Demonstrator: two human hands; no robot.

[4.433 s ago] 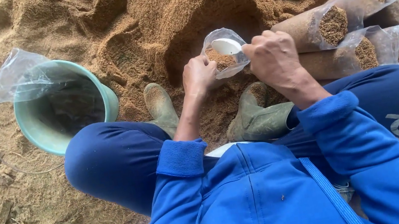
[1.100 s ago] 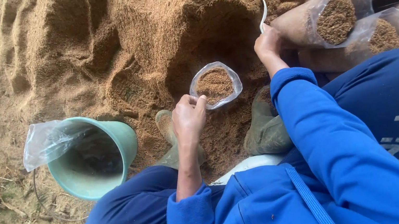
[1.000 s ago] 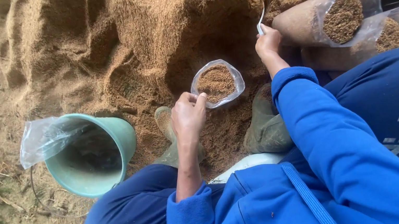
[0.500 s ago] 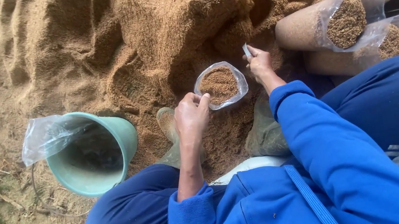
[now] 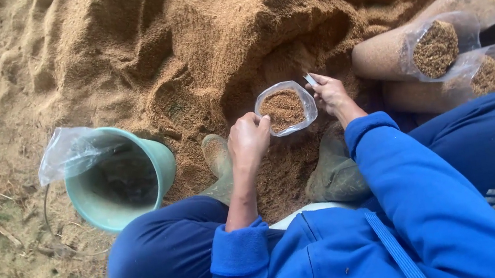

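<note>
I am looking down at a person in a blue jacket squatting in front of a big sawdust pile [image 5: 194, 42]. The left hand [image 5: 249, 142] is gripping the near rim of a clear plastic bag [image 5: 286, 108], fingers curled over its edge and holding the mouth open. The bag is standing upright between the two hands, just above the boots [image 5: 278, 167], and it is filled with sawdust nearly to the top. The right hand [image 5: 331, 95] is sitting just beside the bag's far rim, closed around a small pale scoop [image 5: 310, 79] (I am seeing only its tip poking out above the fingers, so I cannot tell its full shape).

To the left, a green bucket [image 5: 116, 178] is lying tilted on the ground, well apart from the hands, with a sheet of clear plastic [image 5: 63, 153] draped over its upper edge. To the right, several filled bags [image 5: 417, 51] are lying on their sides, stacked against one another, their open ends showing packed sawdust. The nearest of them is resting near the right hand.
</note>
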